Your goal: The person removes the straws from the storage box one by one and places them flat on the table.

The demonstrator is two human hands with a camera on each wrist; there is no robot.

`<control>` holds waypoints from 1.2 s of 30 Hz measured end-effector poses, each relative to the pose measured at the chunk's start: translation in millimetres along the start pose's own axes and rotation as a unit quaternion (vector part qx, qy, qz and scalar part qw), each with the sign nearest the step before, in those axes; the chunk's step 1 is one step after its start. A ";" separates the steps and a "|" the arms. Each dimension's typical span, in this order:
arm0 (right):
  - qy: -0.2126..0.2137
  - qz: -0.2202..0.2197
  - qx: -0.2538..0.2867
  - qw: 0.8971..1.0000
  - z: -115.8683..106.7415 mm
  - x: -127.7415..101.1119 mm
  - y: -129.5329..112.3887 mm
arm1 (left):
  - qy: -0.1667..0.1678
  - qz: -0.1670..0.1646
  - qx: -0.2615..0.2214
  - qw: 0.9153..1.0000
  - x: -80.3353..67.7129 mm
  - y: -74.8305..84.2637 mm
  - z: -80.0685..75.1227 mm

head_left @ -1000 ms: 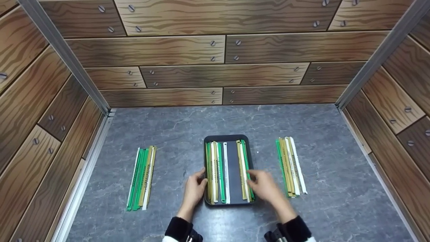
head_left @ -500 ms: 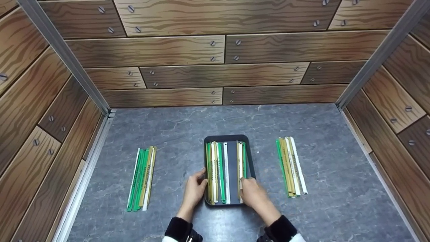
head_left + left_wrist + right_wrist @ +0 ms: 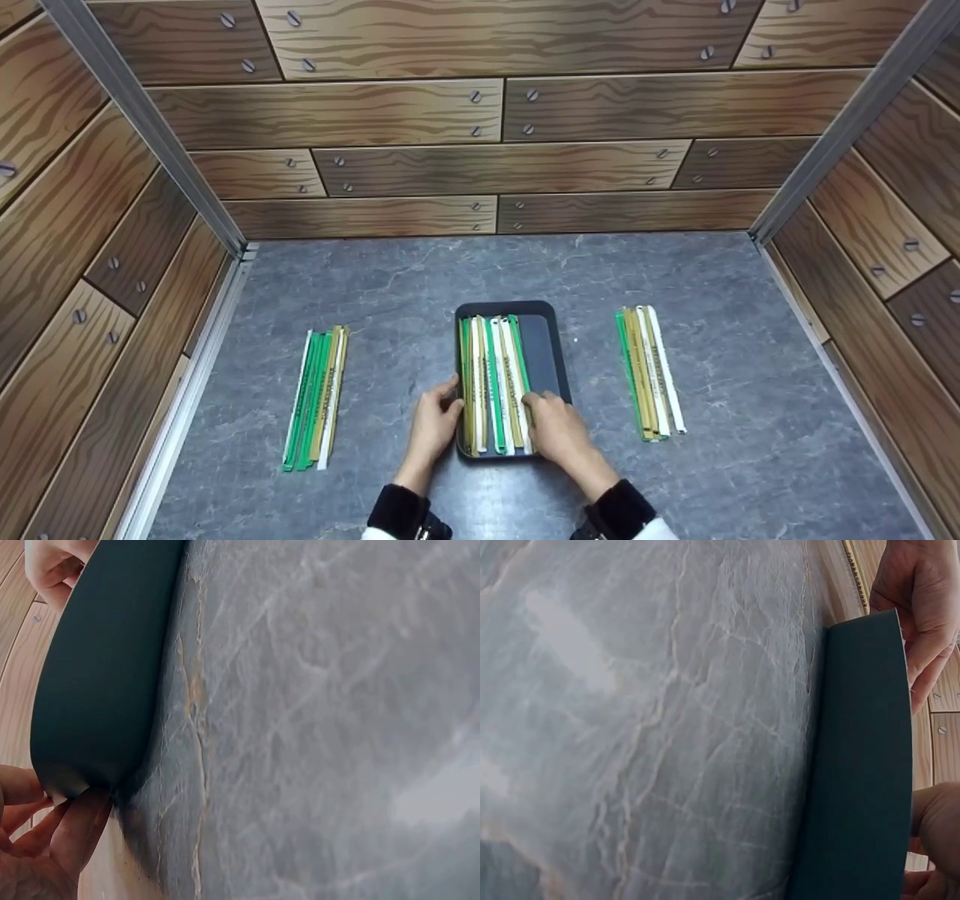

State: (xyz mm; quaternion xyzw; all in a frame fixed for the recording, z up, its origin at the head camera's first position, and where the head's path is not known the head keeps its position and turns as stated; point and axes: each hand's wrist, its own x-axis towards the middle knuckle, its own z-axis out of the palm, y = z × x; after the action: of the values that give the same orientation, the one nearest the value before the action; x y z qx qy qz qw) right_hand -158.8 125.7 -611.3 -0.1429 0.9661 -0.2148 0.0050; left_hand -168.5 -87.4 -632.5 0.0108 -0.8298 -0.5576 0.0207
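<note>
A grey marbled tabletop (image 3: 390, 300) is walled by wood-print panels. In the head view, the dark tray (image 3: 544, 345) is steadied at nine o'clock by the left hand (image 3: 435, 420), fingers relaxed on its rim; the strips (image 3: 495, 382) inside are pressed leftward by the right hand (image 3: 555, 435), fingers nearly straight. Bunching seems underway; squaring the ends is judged next. In the left wrist view, fingertips (image 3: 82, 825) are seen touching the tray's corner (image 3: 97, 690). In the right wrist view, the tray wall (image 3: 859, 765) fills three o'clock.

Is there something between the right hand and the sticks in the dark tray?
No, nothing visible. The right hand already touches the sticks at their near end inside the tray. The left hand rests on the tray's left rim.
</note>
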 end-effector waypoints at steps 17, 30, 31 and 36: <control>-0.029 0.034 0.074 0.996 3.4 0.6 4.8 | 0.006 0.002 0.008 1.000 -1.7 -0.4 -0.1; -0.009 0.000 0.151 0.989 -15.7 -3.2 10.8 | 0.011 0.007 0.010 1.000 -0.4 -1.1 0.1; -0.007 -0.003 0.159 0.987 -18.8 -4.1 12.2 | 0.011 0.005 0.009 1.000 -0.2 -1.0 0.1; 0.019 0.012 0.200 0.979 -35.4 -9.9 25.1 | 0.007 -0.005 0.001 1.000 -0.2 -1.3 0.6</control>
State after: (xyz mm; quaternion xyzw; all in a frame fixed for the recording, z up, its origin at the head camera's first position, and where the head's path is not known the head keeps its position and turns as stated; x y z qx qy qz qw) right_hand -158.7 164.8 -590.1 -0.1232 0.9051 -0.4067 0.0180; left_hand -168.4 -87.3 -633.9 0.0187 -0.8304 -0.5564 0.0236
